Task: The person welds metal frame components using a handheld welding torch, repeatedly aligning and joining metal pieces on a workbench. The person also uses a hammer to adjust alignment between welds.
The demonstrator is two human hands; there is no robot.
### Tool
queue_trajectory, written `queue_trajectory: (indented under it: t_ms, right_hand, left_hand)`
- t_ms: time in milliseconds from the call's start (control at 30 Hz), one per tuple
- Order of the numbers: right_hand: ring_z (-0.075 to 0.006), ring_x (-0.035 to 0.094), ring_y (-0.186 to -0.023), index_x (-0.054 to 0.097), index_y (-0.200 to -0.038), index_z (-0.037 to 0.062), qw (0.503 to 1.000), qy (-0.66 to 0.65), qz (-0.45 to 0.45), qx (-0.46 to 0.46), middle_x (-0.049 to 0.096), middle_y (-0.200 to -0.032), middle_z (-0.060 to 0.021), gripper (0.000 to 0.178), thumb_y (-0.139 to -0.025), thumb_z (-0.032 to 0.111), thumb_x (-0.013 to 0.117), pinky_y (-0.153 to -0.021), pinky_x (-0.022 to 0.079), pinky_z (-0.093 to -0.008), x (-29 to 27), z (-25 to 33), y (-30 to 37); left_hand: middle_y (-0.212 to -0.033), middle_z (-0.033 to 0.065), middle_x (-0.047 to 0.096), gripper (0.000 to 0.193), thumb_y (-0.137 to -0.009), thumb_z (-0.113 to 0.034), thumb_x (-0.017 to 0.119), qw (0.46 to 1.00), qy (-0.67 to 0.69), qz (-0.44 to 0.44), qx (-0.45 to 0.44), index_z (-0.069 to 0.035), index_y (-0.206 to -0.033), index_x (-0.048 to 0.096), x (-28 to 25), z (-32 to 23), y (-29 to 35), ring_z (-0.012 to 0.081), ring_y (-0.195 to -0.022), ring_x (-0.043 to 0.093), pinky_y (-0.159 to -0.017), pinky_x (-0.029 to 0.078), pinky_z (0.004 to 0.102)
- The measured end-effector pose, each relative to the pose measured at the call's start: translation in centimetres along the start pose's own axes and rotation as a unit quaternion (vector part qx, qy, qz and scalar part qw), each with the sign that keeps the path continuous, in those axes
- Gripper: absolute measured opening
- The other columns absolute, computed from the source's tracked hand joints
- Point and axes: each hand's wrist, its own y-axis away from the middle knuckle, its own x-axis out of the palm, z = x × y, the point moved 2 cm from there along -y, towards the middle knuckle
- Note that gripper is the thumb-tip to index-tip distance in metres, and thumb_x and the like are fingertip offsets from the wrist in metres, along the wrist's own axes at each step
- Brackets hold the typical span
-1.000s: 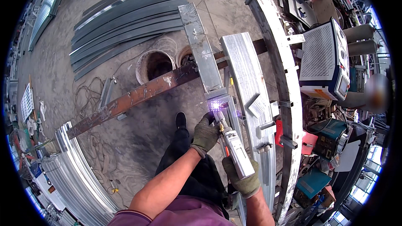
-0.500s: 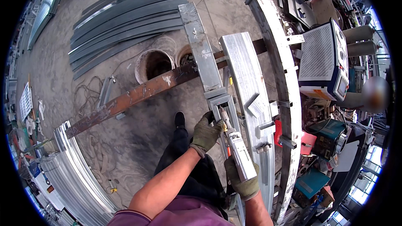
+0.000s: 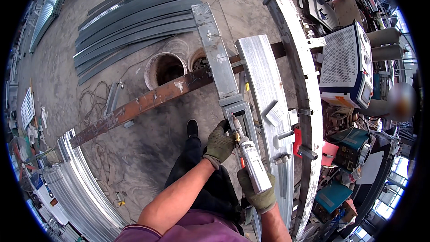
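Head view: a silver torch (image 3: 253,165) slants below centre, its tip toward eleven o'clock at a rectangular metal frame (image 3: 235,107). At its six, the right hand's grip (image 3: 259,194) is closed round the rear; at ten, the left hand's grip (image 3: 219,147) sits by the neck, whether closed I cannot tell. Farther out: pale beam (image 3: 263,72) at twelve, bucket (image 3: 149,77) between ten and eleven.
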Motion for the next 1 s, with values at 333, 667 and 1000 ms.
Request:
queue_trajectory:
  t_ms: [333,667,1000]
  right_hand:
    - [-0.0346,0.071,-0.069,0.074,-0.104,0.0095,0.996,0.055,-0.002,-0.072,0.07,-0.083,-0.0121,0.018,-0.094,0.023,0.081,-0.057,0.055,-0.0456,0.1,0.3,-0.4]
    - [-0.0339,0.07,-0.07,0.074,-0.107,0.0097,0.996,0.053,-0.011,-0.073,0.07,-0.084,-0.0116,0.02,-0.094,0.023,0.081,-0.057,0.055,-0.0449,0.4,0.2,-0.1]
    - [-0.0323,0.068,-0.067,0.074,-0.103,0.0104,0.994,0.059,-0.033,-0.088,0.067,-0.082,-0.0103,0.019,-0.091,0.023,0.082,-0.055,0.054,-0.044,0.6,0.1,0.2]
  left_hand:
    - [-0.105,0.0045,0.076,0.041,-0.1,-0.014,0.08,0.997,-0.072,0.003,0.004,-0.004,-0.136,0.065,-0.3,-0.4,0.0,0.0109,-0.088,0.071,-0.073,0.06,0.0304]
    - [-0.107,0.004,0.076,0.044,-0.1,-0.019,0.081,1.0,-0.013,-0.009,0.003,-0.002,-0.137,0.065,0.0,-1.0,0.3,0.0102,-0.091,0.07,-0.077,0.059,0.03]
    - [-0.105,0.0052,0.075,0.04,-0.1,-0.017,0.08,0.998,-0.059,-0.009,0.004,-0.002,-0.134,0.066,0.0,-1.5,0.5,0.0094,-0.09,0.069,-0.075,0.058,0.0294]
